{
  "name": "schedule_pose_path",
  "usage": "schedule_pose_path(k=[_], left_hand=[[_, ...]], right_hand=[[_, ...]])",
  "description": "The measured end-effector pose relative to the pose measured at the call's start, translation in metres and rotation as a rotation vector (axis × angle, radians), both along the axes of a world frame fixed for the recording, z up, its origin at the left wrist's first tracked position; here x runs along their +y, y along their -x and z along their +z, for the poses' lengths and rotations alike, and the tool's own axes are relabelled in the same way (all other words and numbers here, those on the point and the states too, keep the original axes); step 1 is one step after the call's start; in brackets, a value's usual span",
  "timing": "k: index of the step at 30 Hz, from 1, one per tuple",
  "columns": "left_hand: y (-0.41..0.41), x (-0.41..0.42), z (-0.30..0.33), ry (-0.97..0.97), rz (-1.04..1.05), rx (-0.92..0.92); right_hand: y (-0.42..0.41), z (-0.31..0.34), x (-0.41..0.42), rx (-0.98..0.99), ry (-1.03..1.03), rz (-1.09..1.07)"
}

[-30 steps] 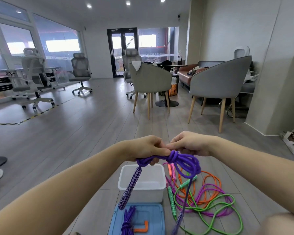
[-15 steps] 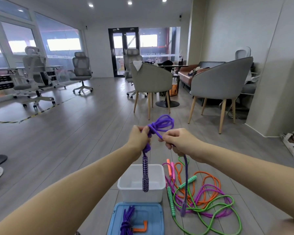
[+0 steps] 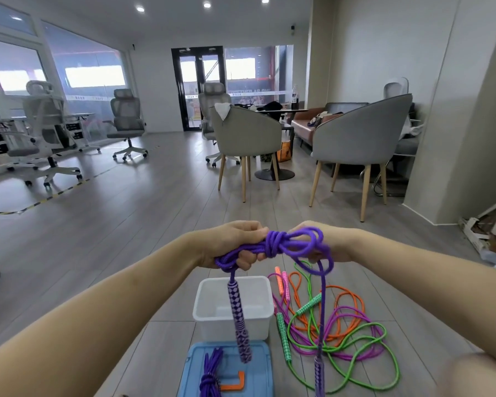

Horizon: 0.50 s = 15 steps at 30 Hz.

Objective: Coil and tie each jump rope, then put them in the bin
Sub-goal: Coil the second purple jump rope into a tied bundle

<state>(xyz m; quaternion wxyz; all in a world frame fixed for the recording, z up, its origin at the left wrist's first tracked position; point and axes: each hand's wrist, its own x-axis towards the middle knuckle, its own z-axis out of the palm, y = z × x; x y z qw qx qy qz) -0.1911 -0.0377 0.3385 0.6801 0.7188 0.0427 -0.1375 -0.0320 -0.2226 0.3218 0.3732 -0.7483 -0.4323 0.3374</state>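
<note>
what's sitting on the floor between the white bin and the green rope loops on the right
In the head view, between the white bin and the green rope lie orange, pink and green handles, with magenta and orange cords tangled among them.

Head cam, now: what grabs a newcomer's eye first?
The purple jump rope, knotted into a bundle and gripped at centre frame by the left hand and right hand, with its two handles dangling. Below it sits the white bin on the floor, and to the bin's right a loose tangle of green, orange and magenta ropes.
</note>
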Motion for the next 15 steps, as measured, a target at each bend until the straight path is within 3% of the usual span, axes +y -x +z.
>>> schedule_pose_path(k=[3,5,8,12,15], left_hand=[[-0.003,-0.002,-0.007,-0.293,-0.047,0.065],[-0.009,-0.006,-0.019,-0.503,0.009,0.039],[-0.016,-0.009,-0.038,-0.584,0.140,-0.008],[-0.028,0.003,-0.062,-0.480,0.546,-0.039],[-0.036,0.009,-0.059,-0.102,0.758,-0.083]], right_hand=[[0.005,0.001,0.009,-0.017,0.106,-0.033],[0.011,0.001,0.017,-0.092,0.069,-0.127],[0.028,-0.003,0.029,-0.281,-0.007,-0.183],[0.040,0.000,0.040,-0.344,-0.140,-0.251],[0.040,0.004,0.038,-0.377,-0.212,-0.238]])
